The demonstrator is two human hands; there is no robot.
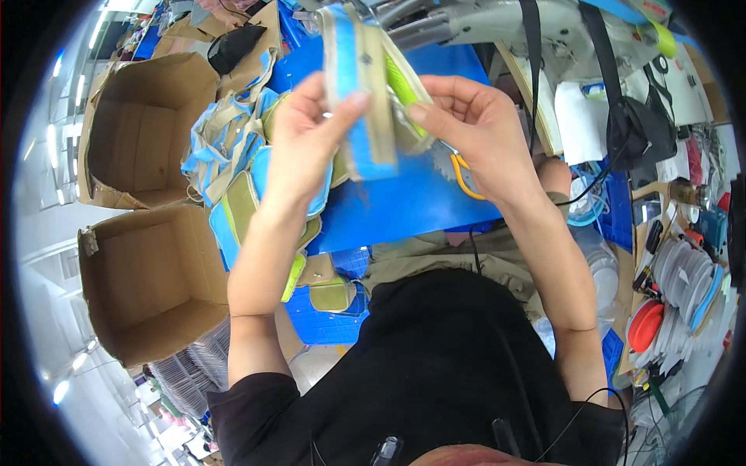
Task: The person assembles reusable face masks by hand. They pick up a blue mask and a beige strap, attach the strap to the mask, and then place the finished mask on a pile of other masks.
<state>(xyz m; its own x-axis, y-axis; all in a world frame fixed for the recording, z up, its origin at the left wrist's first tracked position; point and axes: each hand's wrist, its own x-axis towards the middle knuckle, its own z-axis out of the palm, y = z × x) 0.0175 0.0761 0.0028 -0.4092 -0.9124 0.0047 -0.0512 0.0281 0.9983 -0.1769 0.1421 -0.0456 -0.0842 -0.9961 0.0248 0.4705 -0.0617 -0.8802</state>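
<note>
A sewn fabric piece (359,93), striped blue and khaki with a bright green mesh part, is held up in front of me over the blue table (365,211). My left hand (311,128) pinches its left side between thumb and fingers. At its right side, by the green mesh, my right hand (475,128) grips the edge. The piece is somewhat smeared by motion. Orange-handled scissors (461,179) show just below my right hand; whether they lie on the table or hang from the hand I cannot tell.
A heap of blue and khaki sewn pieces (229,144) lies at the table's left. Two open cardboard boxes (148,279) stand farther left. A grey machine (497,23) is at the far side. Reels (684,272) and tools crowd the right. More pieces (330,297) lie in a blue crate (315,326).
</note>
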